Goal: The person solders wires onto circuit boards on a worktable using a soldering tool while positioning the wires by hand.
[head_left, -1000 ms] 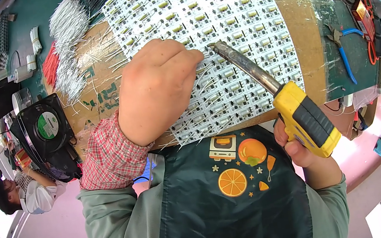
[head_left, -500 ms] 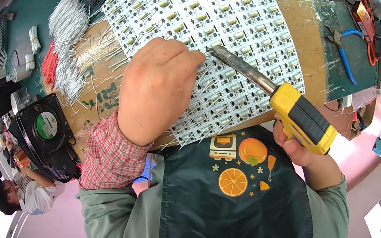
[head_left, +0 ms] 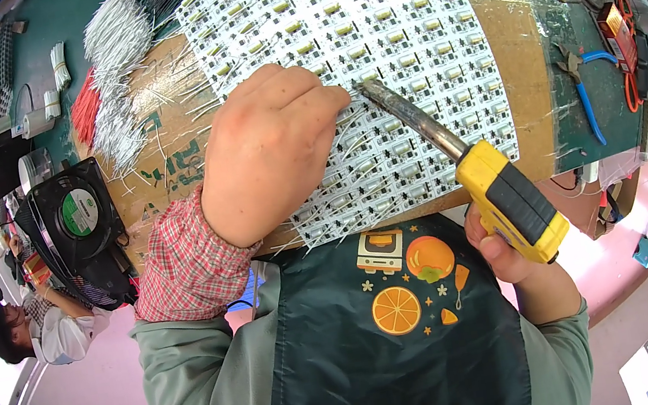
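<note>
A white panel of small circuit boards lies on the brown cardboard, with thin white wires attached along several of its rows. My left hand is closed over the panel, thumb and forefinger pinched near its middle; what they hold is hidden. In my right hand is a yellow and black soldering iron, gripped by its handle below the panel's lower right corner. Its dark metal tip points up and left, reaching the board close beside my left fingertips.
White wires and red wires are heaped at the upper left. A black fan stands at the left edge. Blue-handled pliers lie on the green mat at right, near a red and gold box. Another person sits far left.
The soldering iron's handle has shifted very slightly to the left, its tip staying near the same spot. My left hand has barely moved.
</note>
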### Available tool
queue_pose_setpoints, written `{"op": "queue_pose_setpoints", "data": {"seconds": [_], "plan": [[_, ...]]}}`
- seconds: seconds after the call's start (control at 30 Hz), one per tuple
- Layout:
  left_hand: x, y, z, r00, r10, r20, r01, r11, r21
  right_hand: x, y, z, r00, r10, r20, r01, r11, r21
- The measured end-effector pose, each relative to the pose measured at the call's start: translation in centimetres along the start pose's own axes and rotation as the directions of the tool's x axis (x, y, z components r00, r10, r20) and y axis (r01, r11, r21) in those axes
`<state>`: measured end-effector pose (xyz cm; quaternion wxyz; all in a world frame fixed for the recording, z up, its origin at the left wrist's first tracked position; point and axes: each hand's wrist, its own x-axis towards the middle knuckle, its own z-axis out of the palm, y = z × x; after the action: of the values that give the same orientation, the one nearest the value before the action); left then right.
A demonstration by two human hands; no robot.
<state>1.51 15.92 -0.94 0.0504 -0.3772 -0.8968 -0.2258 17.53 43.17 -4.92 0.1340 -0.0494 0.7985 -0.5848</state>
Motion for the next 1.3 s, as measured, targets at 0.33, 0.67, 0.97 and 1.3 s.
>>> {"op": "queue_pose_setpoints", "data": {"seconds": [0.33,0.67,0.97,1.3], "plan": [[0.0,0.0,0.0,1.000,-0.002,-0.005,0.002,1.000,-0.008,-0.1,-0.3,0.1,0.999,0.014,-0.043,-0.006,0.984,0.180],[0.0,0.1,0.1,1.000,0.000,-0.010,0.000,1.000,0.005,1.0,-1.8,0.7,0.997,0.053,0.057,-0.077,0.791,0.607],[0.4,0.3,-0.8,0.993,-0.056,-0.102,0.046,0.995,-0.094,0.7,-0.8,0.5,0.999,0.015,-0.044,0.002,0.926,0.377],[0.0,-0.4,0.2,0.996,-0.040,-0.075,0.037,0.999,-0.039,0.7,-0.6,0.4,0.997,0.064,-0.031,-0.048,0.928,0.371]]}}
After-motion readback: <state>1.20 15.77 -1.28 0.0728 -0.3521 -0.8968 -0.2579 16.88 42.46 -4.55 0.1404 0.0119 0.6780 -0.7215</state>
